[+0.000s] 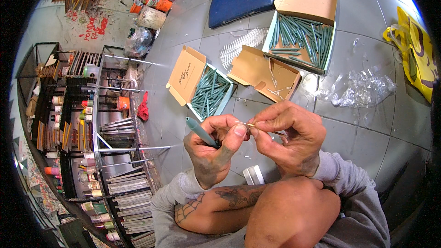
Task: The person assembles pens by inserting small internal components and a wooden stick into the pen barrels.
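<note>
My left hand is closed around a teal pen barrel, which slants up out of the fist with its narrow end free. Its thumb and index finger pinch one end of a thin pen refill with a brass-coloured tip. From the other side, my right hand pinches the same slim piece, so the fingertips of both hands almost meet. Most of the refill is hidden by the fingers. Beyond my hands, an open box holds many teal barrels. A larger open box farther back holds more.
Between them lies a brown carton with small clear pieces. Nearby are a white spiky plastic strip, crumpled clear plastic, a blue cushion and a yellow bag. A metal rack with bottles and frames lines the left.
</note>
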{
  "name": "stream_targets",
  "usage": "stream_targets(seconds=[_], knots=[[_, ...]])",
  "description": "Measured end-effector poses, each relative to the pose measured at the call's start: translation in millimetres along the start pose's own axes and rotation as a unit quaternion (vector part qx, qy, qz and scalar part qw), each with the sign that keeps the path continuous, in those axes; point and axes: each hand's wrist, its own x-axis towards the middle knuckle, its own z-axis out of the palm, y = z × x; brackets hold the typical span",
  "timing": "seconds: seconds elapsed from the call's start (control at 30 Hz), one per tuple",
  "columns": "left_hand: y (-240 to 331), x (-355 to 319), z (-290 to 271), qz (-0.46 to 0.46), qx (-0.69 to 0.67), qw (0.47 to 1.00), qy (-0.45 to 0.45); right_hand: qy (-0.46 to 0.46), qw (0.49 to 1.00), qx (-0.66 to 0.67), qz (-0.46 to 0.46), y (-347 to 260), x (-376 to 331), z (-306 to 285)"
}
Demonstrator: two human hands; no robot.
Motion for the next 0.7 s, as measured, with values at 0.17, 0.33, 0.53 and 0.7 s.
stream_targets(seconds=[0.17, 0.33, 0.53, 0.7], knots=[[-1, -1, -2, 0.006, 0.006, 1.0, -0.007, -0.012, 1.0, 0.006, 0.003, 0, 0, -1], [-2, 1, -2, 0.04, 0.061, 0.997, -0.029, -0.018, 1.0, -0.009, -0.022, 1, 1, -2], [-6, 3, -10, 0.081, 0.121, 0.988, -0.055, -0.035, 0.998, -0.013, -0.041, -1, 3, -5], [-5, 3, -12, 0.097, 0.147, 0.983, -0.048, -0.054, 0.997, 0.008, -0.059, -1, 3, -6]])
